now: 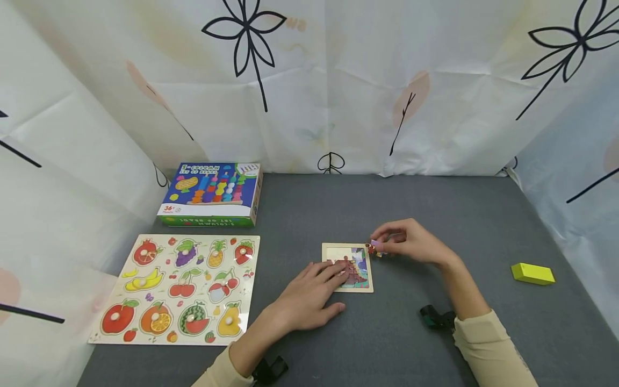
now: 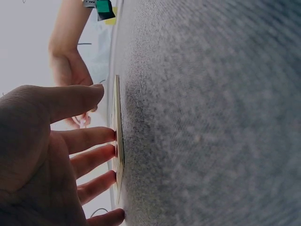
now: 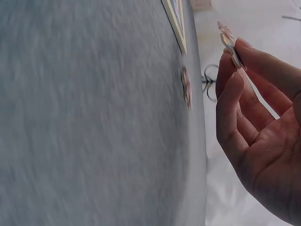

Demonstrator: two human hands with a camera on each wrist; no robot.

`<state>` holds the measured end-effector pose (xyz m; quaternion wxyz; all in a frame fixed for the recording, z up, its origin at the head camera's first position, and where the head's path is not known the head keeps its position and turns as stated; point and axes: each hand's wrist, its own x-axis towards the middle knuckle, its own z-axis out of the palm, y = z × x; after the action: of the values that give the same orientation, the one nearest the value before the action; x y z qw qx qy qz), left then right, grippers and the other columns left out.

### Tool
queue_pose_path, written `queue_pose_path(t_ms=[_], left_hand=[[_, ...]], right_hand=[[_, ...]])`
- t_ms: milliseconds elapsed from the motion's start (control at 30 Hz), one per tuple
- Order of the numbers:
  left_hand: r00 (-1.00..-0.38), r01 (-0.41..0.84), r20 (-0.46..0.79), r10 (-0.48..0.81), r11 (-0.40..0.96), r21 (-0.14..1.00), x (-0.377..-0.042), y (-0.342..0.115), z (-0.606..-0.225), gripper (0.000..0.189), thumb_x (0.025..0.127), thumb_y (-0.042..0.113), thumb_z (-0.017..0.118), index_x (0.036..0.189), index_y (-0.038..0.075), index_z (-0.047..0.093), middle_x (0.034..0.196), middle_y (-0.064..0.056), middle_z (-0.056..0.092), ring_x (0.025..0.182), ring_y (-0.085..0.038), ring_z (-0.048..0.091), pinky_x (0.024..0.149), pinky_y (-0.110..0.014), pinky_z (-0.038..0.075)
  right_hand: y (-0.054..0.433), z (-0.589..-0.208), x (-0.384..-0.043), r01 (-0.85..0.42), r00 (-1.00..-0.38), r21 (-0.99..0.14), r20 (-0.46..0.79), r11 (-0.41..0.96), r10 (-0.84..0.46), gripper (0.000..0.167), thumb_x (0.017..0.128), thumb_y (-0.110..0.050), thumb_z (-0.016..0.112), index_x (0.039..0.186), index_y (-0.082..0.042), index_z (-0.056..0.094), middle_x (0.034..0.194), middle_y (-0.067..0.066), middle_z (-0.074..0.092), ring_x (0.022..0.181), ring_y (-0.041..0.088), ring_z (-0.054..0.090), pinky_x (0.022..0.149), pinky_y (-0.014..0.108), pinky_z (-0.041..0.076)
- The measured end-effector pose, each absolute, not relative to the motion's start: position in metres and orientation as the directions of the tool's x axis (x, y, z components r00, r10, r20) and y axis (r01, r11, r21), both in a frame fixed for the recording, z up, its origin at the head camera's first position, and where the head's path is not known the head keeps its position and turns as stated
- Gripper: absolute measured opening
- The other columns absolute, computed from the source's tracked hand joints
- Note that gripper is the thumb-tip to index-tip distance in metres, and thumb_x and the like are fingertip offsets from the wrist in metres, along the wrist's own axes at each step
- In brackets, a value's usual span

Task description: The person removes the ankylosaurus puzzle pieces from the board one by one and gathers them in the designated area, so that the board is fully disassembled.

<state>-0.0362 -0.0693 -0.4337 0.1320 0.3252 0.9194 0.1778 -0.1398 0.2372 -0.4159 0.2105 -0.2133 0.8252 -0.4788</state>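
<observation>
A small jigsaw puzzle in a pale wooden frame lies mid-table, with part of its colourful picture showing at the right. My left hand rests across its left part, fingers outstretched; the left wrist view has the fingertips right at the frame's edge. Just beyond the frame's upper right corner, my right hand pinches a puzzle piece between thumb and fingers, raised above the table. Another loose piece lies on the cloth near the frame's corner. Fingers cover the left of the picture.
A fruit peg board lies flat at the left, with a blue bead-set box behind it. Far to the right sits a yellow block. Patterned white curtains border the grey table.
</observation>
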Motion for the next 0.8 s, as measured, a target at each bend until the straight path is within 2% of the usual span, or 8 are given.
queue_pose_path(t_ms=[200,333,467,800], left_hand=[[-0.755,0.546,-0.129,0.643,0.725,0.419,-0.036,-0.07,-0.433,0.064,0.107,0.042,0.066,0.165,0.019,0.049,0.175,0.002,0.042,0.163,-0.026,0.038,0.134,-0.059,0.031],[-0.754,0.546,-0.128,0.645,0.722,0.424,-0.036,-0.071,-0.433,0.064,0.108,0.042,0.065,0.165,0.018,0.048,0.175,0.001,0.041,0.163,-0.026,0.037,0.134,-0.059,0.031],[-0.752,0.543,-0.133,0.645,0.722,0.428,-0.036,-0.071,-0.433,0.064,0.108,0.042,0.065,0.165,0.019,0.048,0.176,0.002,0.041,0.164,-0.026,0.037,0.135,-0.059,0.03],[-0.754,0.54,-0.141,0.642,0.728,0.423,-0.036,-0.071,-0.434,0.065,0.107,0.042,0.066,0.166,0.02,0.048,0.175,0.003,0.042,0.164,-0.025,0.037,0.135,-0.058,0.03]], right_hand=[[0.256,-0.414,-0.144,-0.147,-0.862,-0.847,-0.144,0.511,-0.487,0.021,0.102,-0.011,0.076,0.121,-0.003,0.078,0.103,0.017,0.078,0.079,0.022,0.074,0.071,0.034,0.063],[0.267,-0.416,-0.148,-0.135,-0.879,-0.836,-0.147,0.531,-0.454,0.021,0.101,-0.01,0.076,0.12,0.0,0.078,0.105,0.018,0.078,0.079,0.016,0.074,0.072,0.032,0.062],[0.276,-0.421,-0.152,-0.135,-0.883,-0.827,-0.149,0.546,-0.444,0.021,0.101,-0.007,0.075,0.119,0.003,0.078,0.104,0.02,0.079,0.078,0.011,0.073,0.071,0.029,0.062],[0.284,-0.425,-0.156,-0.149,-0.889,-0.791,-0.155,0.594,-0.43,0.02,0.101,-0.008,0.075,0.118,0.003,0.079,0.101,0.018,0.082,0.076,0.01,0.071,0.069,0.028,0.06]])
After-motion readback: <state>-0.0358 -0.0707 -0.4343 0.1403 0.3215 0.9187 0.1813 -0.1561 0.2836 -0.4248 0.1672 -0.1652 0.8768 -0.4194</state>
